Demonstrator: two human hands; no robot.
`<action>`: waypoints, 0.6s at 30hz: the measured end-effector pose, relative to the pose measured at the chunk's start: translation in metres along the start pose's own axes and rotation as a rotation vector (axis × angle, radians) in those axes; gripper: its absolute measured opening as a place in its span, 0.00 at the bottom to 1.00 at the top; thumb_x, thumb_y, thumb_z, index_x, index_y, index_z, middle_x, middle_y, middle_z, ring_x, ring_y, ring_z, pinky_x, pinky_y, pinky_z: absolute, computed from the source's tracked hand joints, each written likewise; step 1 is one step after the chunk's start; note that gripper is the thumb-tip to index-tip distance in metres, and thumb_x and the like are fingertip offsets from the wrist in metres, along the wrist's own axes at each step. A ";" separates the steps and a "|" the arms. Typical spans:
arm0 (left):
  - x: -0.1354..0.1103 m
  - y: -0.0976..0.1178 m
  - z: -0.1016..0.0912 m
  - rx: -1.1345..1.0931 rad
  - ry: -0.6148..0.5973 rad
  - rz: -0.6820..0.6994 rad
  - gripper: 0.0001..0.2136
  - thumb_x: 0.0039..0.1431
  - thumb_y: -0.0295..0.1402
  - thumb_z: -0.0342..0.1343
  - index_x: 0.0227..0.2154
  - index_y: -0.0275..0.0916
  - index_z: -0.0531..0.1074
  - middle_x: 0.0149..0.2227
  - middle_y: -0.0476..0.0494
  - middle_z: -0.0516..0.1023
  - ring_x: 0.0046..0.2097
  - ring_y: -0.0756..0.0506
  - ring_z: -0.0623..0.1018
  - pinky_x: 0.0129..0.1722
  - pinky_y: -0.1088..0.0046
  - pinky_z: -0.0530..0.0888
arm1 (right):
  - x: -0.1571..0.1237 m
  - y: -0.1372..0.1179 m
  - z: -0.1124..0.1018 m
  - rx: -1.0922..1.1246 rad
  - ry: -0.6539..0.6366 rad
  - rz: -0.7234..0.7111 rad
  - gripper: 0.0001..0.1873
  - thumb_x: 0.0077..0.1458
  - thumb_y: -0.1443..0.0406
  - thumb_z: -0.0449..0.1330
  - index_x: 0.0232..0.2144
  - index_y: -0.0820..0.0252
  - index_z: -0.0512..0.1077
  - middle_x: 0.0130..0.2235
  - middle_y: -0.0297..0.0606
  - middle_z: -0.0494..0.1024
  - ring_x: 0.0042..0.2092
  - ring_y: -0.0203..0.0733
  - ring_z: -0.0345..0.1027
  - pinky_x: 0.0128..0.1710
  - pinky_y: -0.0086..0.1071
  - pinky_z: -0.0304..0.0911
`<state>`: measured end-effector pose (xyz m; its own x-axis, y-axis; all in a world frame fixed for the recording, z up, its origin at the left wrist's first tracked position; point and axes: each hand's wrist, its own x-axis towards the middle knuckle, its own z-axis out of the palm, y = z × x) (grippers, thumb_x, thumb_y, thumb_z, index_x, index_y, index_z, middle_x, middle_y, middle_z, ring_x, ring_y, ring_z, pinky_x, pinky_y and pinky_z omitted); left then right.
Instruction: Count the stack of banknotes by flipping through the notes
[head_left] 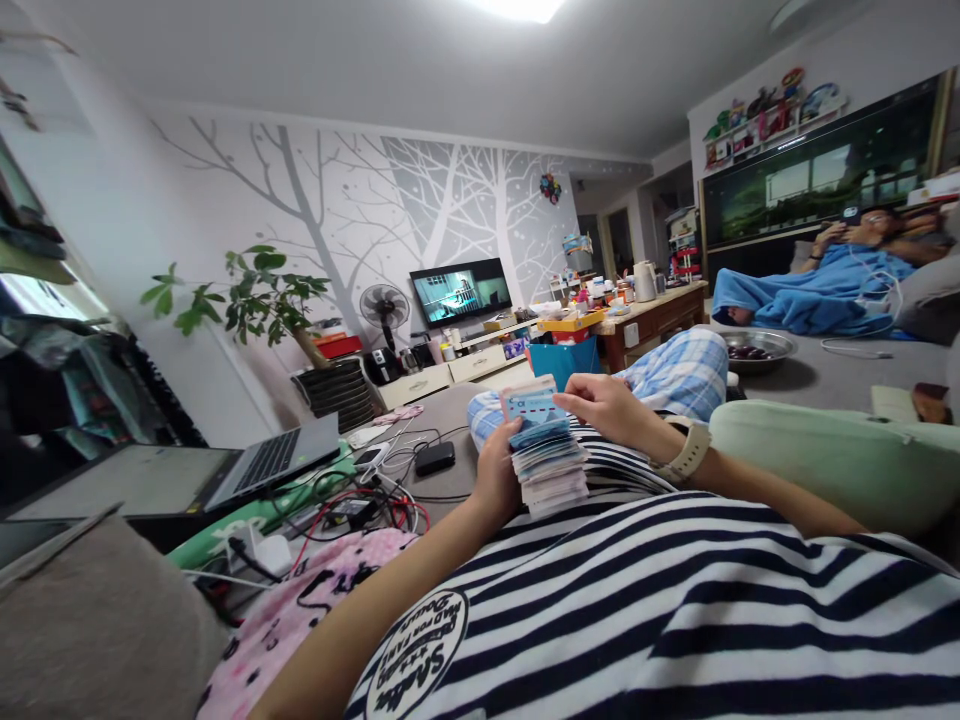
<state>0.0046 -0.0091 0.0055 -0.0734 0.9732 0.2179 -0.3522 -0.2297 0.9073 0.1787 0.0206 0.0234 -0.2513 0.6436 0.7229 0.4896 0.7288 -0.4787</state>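
A thick stack of paper tickets point(551, 470), light blue on top and whitish along its fanned edges, is held over my lap. My left hand point(499, 468) is closed around the stack's left side, thumb on its front. With thumb and forefinger, my right hand point(606, 408) pinches the right edge of a pale blue ticket point(531, 402) at the top of the stack. Small print on the tickets is too blurred to read. A light watch point(686, 450) is on my right wrist.
On my left are a laptop point(277, 462), tangled cables and a black box point(435, 458). A blue bag point(564, 362) stands beyond my knees. To the right are a green cushion point(832, 455), a metal bowl point(759, 350) and a person under a blue blanket point(817, 295).
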 end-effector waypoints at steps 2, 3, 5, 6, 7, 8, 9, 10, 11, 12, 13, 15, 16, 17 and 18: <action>0.002 -0.002 -0.001 -0.024 -0.012 0.000 0.06 0.42 0.32 0.59 0.25 0.37 0.72 0.22 0.51 0.73 0.28 0.48 0.75 0.34 0.71 0.73 | -0.003 0.000 0.012 -0.028 0.048 0.011 0.19 0.55 0.52 0.57 0.21 0.60 0.65 0.20 0.29 0.66 0.25 0.33 0.56 0.27 0.29 0.46; 0.003 -0.002 -0.002 -0.029 -0.010 -0.002 0.07 0.42 0.32 0.60 0.27 0.36 0.73 0.21 0.51 0.73 0.29 0.47 0.75 0.34 0.71 0.73 | -0.004 0.000 0.017 -0.048 0.079 0.016 0.19 0.55 0.53 0.57 0.20 0.60 0.63 0.20 0.28 0.65 0.25 0.33 0.55 0.27 0.29 0.45; 0.003 -0.002 -0.001 -0.008 0.015 -0.006 0.08 0.44 0.33 0.60 0.29 0.36 0.74 0.22 0.50 0.74 0.31 0.46 0.77 0.35 0.70 0.73 | -0.006 0.000 0.022 -0.067 0.110 0.013 0.19 0.54 0.54 0.58 0.19 0.60 0.62 0.20 0.28 0.64 0.25 0.33 0.54 0.27 0.29 0.45; 0.002 -0.001 -0.001 0.005 0.028 -0.008 0.08 0.45 0.34 0.60 0.29 0.36 0.75 0.22 0.49 0.75 0.32 0.44 0.77 0.36 0.70 0.73 | -0.006 0.001 0.024 -0.074 0.121 0.008 0.19 0.54 0.54 0.58 0.19 0.60 0.61 0.20 0.28 0.64 0.25 0.33 0.54 0.27 0.29 0.45; 0.000 0.000 0.000 0.020 0.045 -0.007 0.07 0.46 0.34 0.59 0.28 0.37 0.75 0.22 0.49 0.75 0.33 0.44 0.78 0.37 0.69 0.73 | -0.007 0.001 0.025 -0.082 0.131 0.003 0.19 0.54 0.55 0.58 0.19 0.59 0.61 0.20 0.29 0.64 0.24 0.33 0.54 0.27 0.30 0.45; -0.001 0.002 0.002 0.036 0.068 0.000 0.06 0.47 0.34 0.58 0.26 0.38 0.75 0.21 0.48 0.75 0.34 0.43 0.78 0.37 0.68 0.73 | -0.007 0.002 0.025 -0.095 0.144 -0.002 0.19 0.54 0.55 0.58 0.19 0.59 0.62 0.20 0.29 0.65 0.24 0.33 0.54 0.27 0.30 0.44; -0.003 0.004 0.003 0.050 0.091 0.009 0.05 0.47 0.34 0.58 0.25 0.38 0.74 0.21 0.48 0.75 0.35 0.42 0.78 0.38 0.68 0.73 | -0.007 0.002 0.025 -0.111 0.160 -0.008 0.18 0.54 0.55 0.59 0.20 0.59 0.62 0.20 0.29 0.65 0.24 0.33 0.54 0.27 0.30 0.44; -0.004 0.005 0.004 0.060 0.114 0.017 0.04 0.47 0.34 0.58 0.24 0.39 0.74 0.21 0.48 0.75 0.35 0.42 0.78 0.39 0.68 0.73 | -0.008 0.002 0.025 -0.129 0.173 -0.016 0.18 0.54 0.55 0.59 0.20 0.59 0.63 0.20 0.29 0.66 0.24 0.33 0.55 0.27 0.30 0.44; -0.004 0.006 0.005 0.067 0.132 0.023 0.04 0.47 0.33 0.57 0.23 0.39 0.73 0.21 0.48 0.75 0.36 0.42 0.78 0.39 0.68 0.73 | -0.009 0.001 0.024 -0.146 0.186 -0.029 0.17 0.54 0.55 0.59 0.21 0.59 0.64 0.21 0.29 0.66 0.25 0.34 0.56 0.28 0.30 0.44; -0.004 0.005 0.006 0.065 0.141 0.021 0.04 0.47 0.33 0.57 0.22 0.40 0.73 0.21 0.48 0.75 0.36 0.42 0.78 0.40 0.68 0.73 | -0.010 0.000 0.023 -0.161 0.198 -0.048 0.16 0.54 0.56 0.59 0.22 0.59 0.65 0.21 0.29 0.67 0.25 0.34 0.57 0.28 0.30 0.45; -0.002 0.005 0.006 0.053 0.137 0.013 0.04 0.47 0.33 0.56 0.22 0.39 0.72 0.21 0.48 0.75 0.36 0.42 0.78 0.40 0.68 0.73 | -0.012 -0.002 0.022 -0.171 0.206 -0.074 0.14 0.55 0.56 0.59 0.23 0.59 0.65 0.22 0.30 0.68 0.26 0.35 0.58 0.28 0.30 0.45; 0.002 0.002 0.004 0.014 0.099 -0.008 0.06 0.48 0.35 0.55 0.23 0.38 0.73 0.20 0.47 0.75 0.35 0.41 0.78 0.39 0.67 0.73 | -0.015 -0.007 0.019 -0.173 0.219 -0.141 0.13 0.56 0.57 0.57 0.25 0.59 0.67 0.25 0.32 0.70 0.28 0.36 0.60 0.30 0.30 0.47; 0.003 0.000 0.003 0.013 0.077 0.001 0.07 0.47 0.36 0.55 0.23 0.38 0.73 0.21 0.47 0.75 0.36 0.41 0.78 0.39 0.67 0.73 | -0.017 -0.010 0.017 -0.159 0.217 -0.175 0.12 0.57 0.58 0.57 0.26 0.59 0.68 0.26 0.33 0.71 0.30 0.37 0.61 0.30 0.30 0.48; 0.004 -0.001 0.001 0.040 0.072 0.027 0.06 0.46 0.36 0.56 0.23 0.38 0.73 0.21 0.48 0.76 0.36 0.41 0.78 0.38 0.67 0.73 | -0.018 -0.013 0.015 -0.141 0.205 -0.202 0.11 0.57 0.59 0.56 0.27 0.59 0.68 0.27 0.34 0.71 0.30 0.37 0.62 0.31 0.31 0.49; 0.003 -0.001 0.000 0.094 0.076 0.070 0.05 0.45 0.35 0.58 0.23 0.39 0.72 0.22 0.49 0.76 0.36 0.42 0.77 0.38 0.68 0.73 | -0.019 -0.016 0.013 -0.122 0.190 -0.219 0.10 0.57 0.60 0.57 0.27 0.58 0.69 0.28 0.34 0.72 0.31 0.37 0.62 0.31 0.31 0.50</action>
<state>0.0045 -0.0058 0.0052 -0.1660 0.9520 0.2571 -0.2552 -0.2933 0.9213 0.1650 -0.0003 0.0105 -0.2068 0.4104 0.8882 0.5402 0.8048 -0.2460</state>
